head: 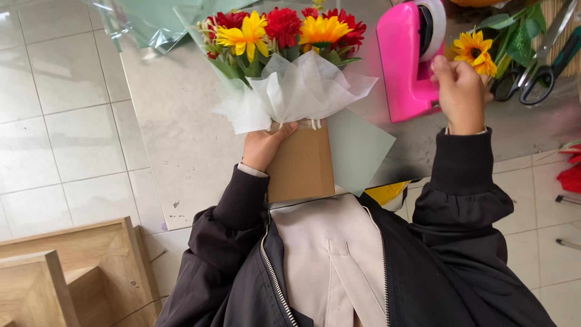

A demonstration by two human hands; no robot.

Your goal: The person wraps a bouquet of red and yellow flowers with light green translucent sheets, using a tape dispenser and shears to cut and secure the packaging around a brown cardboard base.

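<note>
Left hand (264, 147) grips the bouquet (284, 66), long axis pointing away; right hand (461, 91) pinches at the pink tape dispenser (407, 60), scissors (541, 60) beside.

Soft, even daylight is filling the scene, casting only faint shadows. Mild glare is showing on the pale floor tiles (66, 121), and the frame edges are bending slightly.

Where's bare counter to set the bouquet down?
Bare grey counter left of the red-and-yellow flower bouquet in the left hand. Crowded right: pink tape dispenser under the right hand, loose yellow flower, green-handled scissors.
</note>
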